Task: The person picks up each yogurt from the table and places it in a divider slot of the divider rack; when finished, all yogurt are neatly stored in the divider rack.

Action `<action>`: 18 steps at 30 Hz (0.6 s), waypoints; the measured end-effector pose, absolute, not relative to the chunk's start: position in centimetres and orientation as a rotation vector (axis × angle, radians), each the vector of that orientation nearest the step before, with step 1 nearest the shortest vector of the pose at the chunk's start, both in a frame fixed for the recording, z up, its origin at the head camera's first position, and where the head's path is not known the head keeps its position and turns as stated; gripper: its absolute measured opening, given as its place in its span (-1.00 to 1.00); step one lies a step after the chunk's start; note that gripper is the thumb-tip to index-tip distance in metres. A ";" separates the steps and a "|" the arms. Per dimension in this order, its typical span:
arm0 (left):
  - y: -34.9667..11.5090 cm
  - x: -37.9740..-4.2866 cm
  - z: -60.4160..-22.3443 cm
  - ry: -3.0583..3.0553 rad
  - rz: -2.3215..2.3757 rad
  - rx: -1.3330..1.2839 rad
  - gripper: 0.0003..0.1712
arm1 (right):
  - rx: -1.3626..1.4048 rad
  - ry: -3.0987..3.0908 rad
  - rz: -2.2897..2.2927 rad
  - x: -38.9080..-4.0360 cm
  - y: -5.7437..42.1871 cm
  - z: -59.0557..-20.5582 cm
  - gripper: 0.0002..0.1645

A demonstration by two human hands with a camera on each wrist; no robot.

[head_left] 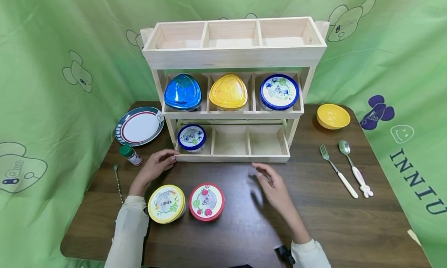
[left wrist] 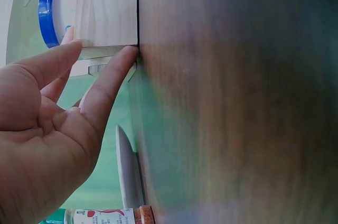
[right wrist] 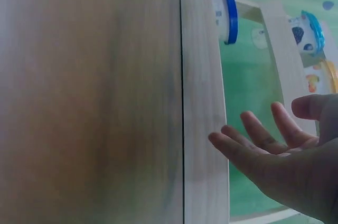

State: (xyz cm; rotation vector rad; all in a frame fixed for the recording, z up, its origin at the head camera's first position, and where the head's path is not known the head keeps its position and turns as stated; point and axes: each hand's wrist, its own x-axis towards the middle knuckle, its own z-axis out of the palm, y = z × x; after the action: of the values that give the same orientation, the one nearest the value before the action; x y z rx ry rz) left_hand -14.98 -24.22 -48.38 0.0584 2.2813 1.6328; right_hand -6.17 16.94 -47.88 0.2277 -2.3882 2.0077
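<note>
My left hand (head_left: 157, 168) has its fingertips at the front left corner of the wooden shelf's (head_left: 234, 57) lowest tier. In the left wrist view its thumb and fingers (left wrist: 108, 84) reach the end of that wooden tier. A small jar with a blue lid (head_left: 192, 137) stands in the lowest tier's left compartment, close to this hand. My right hand (head_left: 274, 184) hovers just in front of the lowest tier, fingers spread and holding nothing. Between the hands, on the table, stand a yellow-lidded jar (head_left: 167, 203) and a red-lidded jar (head_left: 207, 202).
Jars with blue (head_left: 183, 92), yellow (head_left: 228, 91) and printed blue (head_left: 279, 91) lids fill the middle tier. Left are a plate (head_left: 140, 126), a green-capped spice bottle (head_left: 131, 155) and a thin spoon (head_left: 118, 182). Right are a yellow bowl (head_left: 333, 116), fork (head_left: 338, 171) and spoon (head_left: 355, 168).
</note>
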 end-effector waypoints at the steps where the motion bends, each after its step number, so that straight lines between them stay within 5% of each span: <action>1: -24.2 -15.0 -48.4 2.282 1.630 0.057 -0.62 | 0.230 -2.398 2.018 -5.9 16.9 -47.9 -0.61; 18: -24.2 -14.9 -48.4 2.273 1.651 0.056 -0.60 | 0.444 -2.475 2.257 -2.7 10.7 -49.0 -0.62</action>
State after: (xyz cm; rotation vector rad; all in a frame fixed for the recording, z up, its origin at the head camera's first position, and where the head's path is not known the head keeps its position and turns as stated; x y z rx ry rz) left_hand -14.94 -24.17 -48.36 0.0555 2.2733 1.6514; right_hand -2.75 10.65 -49.01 0.4441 -2.4749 2.2568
